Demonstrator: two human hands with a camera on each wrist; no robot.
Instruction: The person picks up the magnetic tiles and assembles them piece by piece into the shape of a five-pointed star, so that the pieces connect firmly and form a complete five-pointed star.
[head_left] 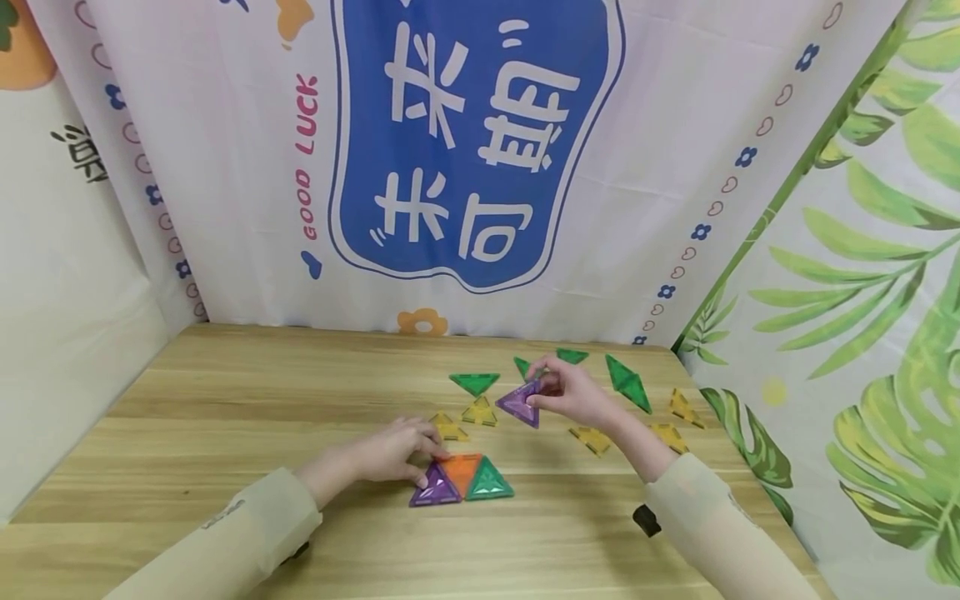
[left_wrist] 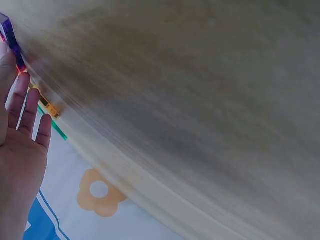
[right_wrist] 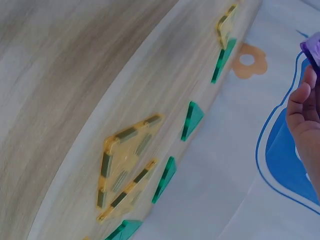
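Note:
Purple, orange and green triangular magnetic tiles lie edge to edge in a row on the wooden table. My left hand (head_left: 393, 452) holds the purple tile (head_left: 435, 488) at the row's left end, thumb at its side and index finger near the top corner of the orange tile (head_left: 461, 469). The green tile (head_left: 490, 481) forms the right end. Above the table, my right hand (head_left: 573, 392) pinches another purple triangular tile (head_left: 519, 403) between thumb and fingers. In the right wrist view, this purple tile (right_wrist: 312, 47) shows only partly at the right edge.
Loose yellow tiles (head_left: 479, 412) and green tiles (head_left: 475, 383) lie behind the row. More yellow tiles (head_left: 592, 440) and a joined green pair (head_left: 628, 383) lie to the right. A printed curtain (head_left: 262, 250) hangs at the table's back edge.

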